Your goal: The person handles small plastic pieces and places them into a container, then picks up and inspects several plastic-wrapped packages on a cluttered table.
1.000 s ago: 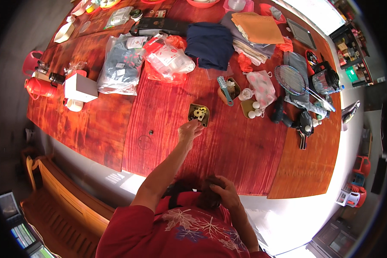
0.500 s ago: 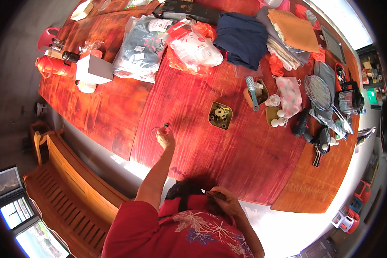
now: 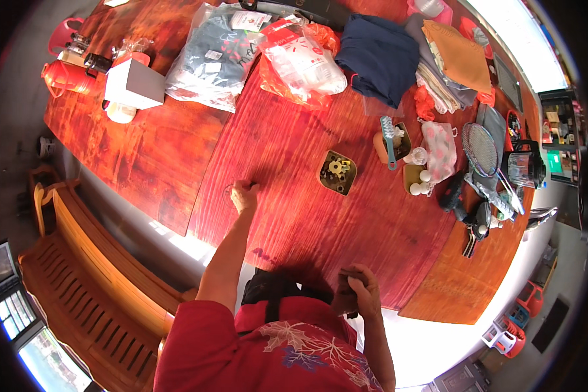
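My left hand (image 3: 244, 195) rests on the red wooden table (image 3: 287, 144) with its fingers curled, arm stretched forward. It touches a small clear round thing (image 3: 228, 191) at its left side; whether it grips it I cannot tell. A small square tray (image 3: 337, 172) with yellow and white bits lies about a hand's width to the right of that hand. My right hand (image 3: 357, 291) is drawn back against my chest, closed around a small dark object (image 3: 343, 295) just off the table's near edge.
Bagged clothes (image 3: 209, 49), a red and white bag (image 3: 304, 59), folded dark and orange cloth (image 3: 379, 55), a white box (image 3: 134, 83), a racket (image 3: 482, 149) and a blender jug (image 3: 522, 168) crowd the far and right side. A wooden bench (image 3: 91, 274) stands to my left.
My left hand has drawn back from the small square tray toward the left and nearer edge, and its fingers have curled. My right hand stays at my chest.
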Available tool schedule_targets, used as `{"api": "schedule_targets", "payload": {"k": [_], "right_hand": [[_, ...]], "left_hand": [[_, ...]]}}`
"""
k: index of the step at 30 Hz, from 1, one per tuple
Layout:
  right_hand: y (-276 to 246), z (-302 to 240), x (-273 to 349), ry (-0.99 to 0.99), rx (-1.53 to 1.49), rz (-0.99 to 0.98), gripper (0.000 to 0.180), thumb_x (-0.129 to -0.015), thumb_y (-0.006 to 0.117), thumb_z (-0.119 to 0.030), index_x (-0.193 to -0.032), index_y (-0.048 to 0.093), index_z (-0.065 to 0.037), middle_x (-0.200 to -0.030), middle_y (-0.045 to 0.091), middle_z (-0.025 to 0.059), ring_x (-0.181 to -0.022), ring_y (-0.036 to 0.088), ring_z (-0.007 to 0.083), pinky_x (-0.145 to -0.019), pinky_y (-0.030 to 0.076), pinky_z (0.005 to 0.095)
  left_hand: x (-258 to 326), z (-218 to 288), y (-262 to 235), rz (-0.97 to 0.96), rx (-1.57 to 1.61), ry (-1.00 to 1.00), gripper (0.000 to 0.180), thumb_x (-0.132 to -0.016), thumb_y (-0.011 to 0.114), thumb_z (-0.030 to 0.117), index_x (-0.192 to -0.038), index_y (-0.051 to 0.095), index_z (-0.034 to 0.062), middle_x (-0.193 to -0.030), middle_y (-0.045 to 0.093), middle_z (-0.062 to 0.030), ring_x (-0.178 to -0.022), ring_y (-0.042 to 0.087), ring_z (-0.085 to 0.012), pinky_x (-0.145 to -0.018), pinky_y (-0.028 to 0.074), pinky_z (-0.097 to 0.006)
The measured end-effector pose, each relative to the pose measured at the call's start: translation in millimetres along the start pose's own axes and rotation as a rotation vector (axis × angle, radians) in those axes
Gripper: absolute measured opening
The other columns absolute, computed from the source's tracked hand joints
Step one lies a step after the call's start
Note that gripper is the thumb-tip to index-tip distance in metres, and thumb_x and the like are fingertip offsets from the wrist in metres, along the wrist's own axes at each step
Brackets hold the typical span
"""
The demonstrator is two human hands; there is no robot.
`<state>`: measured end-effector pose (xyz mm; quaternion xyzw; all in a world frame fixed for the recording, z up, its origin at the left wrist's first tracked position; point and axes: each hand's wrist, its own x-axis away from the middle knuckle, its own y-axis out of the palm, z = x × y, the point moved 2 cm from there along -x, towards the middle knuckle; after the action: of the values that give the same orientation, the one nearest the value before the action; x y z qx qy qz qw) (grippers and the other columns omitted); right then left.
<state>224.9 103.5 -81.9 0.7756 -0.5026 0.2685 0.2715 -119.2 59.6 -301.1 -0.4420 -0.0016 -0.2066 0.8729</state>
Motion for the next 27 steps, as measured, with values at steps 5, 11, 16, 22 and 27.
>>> {"api": "schedule_targets", "payload": {"k": [5, 11, 16, 22, 27], "right_hand": [[20, -37, -20, -0.155, -0.012, 0.042, 0.017, -0.09, 0.054, -0.009, -0.103, 0.058, 0.001, -0.097, 0.062, 0.0087, -0.083, 0.06, 0.014, -0.074, 0.049, 0.0257], [77, -102, -4, -0.615, 0.181, 0.033, 0.016, -0.082, 0.062, 0.0, -0.098, 0.062, 0.0, -0.088, 0.063, 0.0053, -0.083, 0.059, 0.0122, -0.072, 0.047, 0.0234], [126, -120, 23, -1.016, 0.63, 0.115, 0.019, -0.074, 0.065, 0.005, -0.092, 0.064, -0.002, -0.079, 0.059, 0.0082, -0.073, 0.06, 0.016, -0.064, 0.048, 0.0274], [147, -122, 45, -0.866, 0.318, 0.099, 0.014, -0.08, 0.063, 0.004, -0.093, 0.061, 0.0, -0.079, 0.06, 0.007, -0.068, 0.062, 0.0118, -0.06, 0.051, 0.0235], [163, -130, 64, -0.715, -0.065, 0.087, 0.013, -0.085, 0.061, 0.001, -0.098, 0.058, 0.003, -0.082, 0.064, 0.0065, -0.076, 0.062, 0.0087, -0.065, 0.052, 0.0215]], "left_hand": [[64, 49, -16, -0.824, 1.423, -0.614, 0.013, -0.087, 0.059, 0.007, -0.098, 0.064, 0.0018, -0.092, 0.066, -0.0083, -0.079, 0.065, -0.0174, -0.069, 0.056, -0.028], [138, 153, -97, -1.239, 1.774, -0.642, 0.016, -0.089, 0.058, 0.01, -0.103, 0.063, 0.0034, -0.095, 0.066, -0.0076, -0.084, 0.064, -0.0182, -0.075, 0.055, -0.029], [153, 181, -146, -1.243, 1.651, -0.412, 0.022, -0.089, 0.059, 0.02, -0.103, 0.061, 0.0018, -0.096, 0.065, -0.006, -0.086, 0.063, -0.0159, -0.076, 0.054, -0.029], [159, 187, -198, -1.135, 1.585, -0.199, 0.023, -0.089, 0.058, 0.013, -0.107, 0.063, 0.0003, -0.098, 0.066, -0.0096, -0.089, 0.063, -0.0177, -0.081, 0.054, -0.031], [160, 180, -211, -1.159, 1.745, -0.285, 0.023, -0.088, 0.059, 0.008, -0.109, 0.062, 0.0002, -0.104, 0.065, -0.0091, -0.094, 0.063, -0.0153, -0.084, 0.054, -0.028]]}}
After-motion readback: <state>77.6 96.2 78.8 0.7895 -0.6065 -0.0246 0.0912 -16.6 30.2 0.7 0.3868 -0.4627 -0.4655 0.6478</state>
